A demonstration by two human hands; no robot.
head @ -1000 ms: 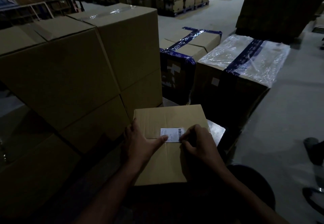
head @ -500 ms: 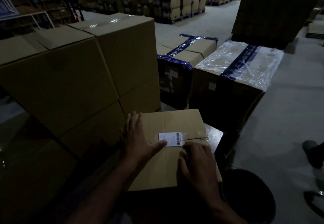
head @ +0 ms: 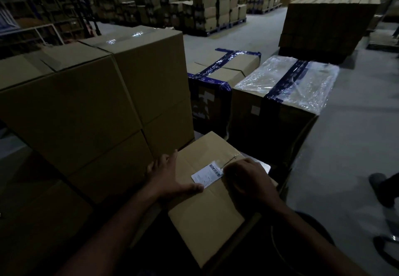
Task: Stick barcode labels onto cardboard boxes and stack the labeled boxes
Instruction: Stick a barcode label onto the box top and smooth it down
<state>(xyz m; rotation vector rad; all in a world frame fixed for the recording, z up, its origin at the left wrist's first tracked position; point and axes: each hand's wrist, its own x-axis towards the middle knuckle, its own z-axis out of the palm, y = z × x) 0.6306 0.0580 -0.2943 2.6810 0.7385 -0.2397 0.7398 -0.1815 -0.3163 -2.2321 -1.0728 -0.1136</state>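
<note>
Small cardboard box [head: 207,206] lies flat under both hands, barcode label [head: 207,173] on its top between them. Left hand [head: 170,176] rests spread, thumb touching the label's near corner. Right hand [head: 248,182] covers the label's right edge; finger position cannot be told. Judged light, stiff, sealed: grasp by opposite side walls.

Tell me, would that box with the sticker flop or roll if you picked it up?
Probably neither. The box has flat cardboard faces and straight edges, so it should stay stiff and not roll. It looks small beside the other cartons, so likely light, though its contents are hidden. The left hand rests flat on it without denting.
</note>
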